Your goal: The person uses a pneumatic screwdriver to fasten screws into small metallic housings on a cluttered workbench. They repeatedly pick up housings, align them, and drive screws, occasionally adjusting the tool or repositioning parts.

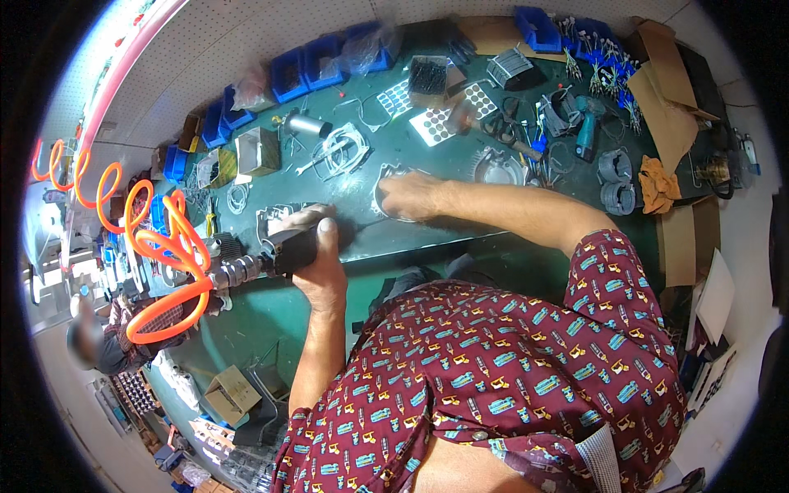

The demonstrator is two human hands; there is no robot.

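My left hand [320,267] is wrapped around a black air tool [292,250], thumb on top. A silver hose coupling [237,272] joins its end to an orange coiled air hose [203,289]. Just beyond that hand lies a metal casting [271,215], partly covered. My right hand [408,195] reaches over a round metal housing [383,174] on the green bench [403,237]. Its fingers are curled down into the housing, and whatever they pinch is hidden. To its right sits another round metal cover [497,168].
Blue bins [289,74] line the back. A cardboard box [258,152], a metal cylinder [306,125], sticker sheets [433,126] and a teal power drill [587,127] stand across the bench. An orange rag [658,186] lies right. Another person [115,337] is at far left.
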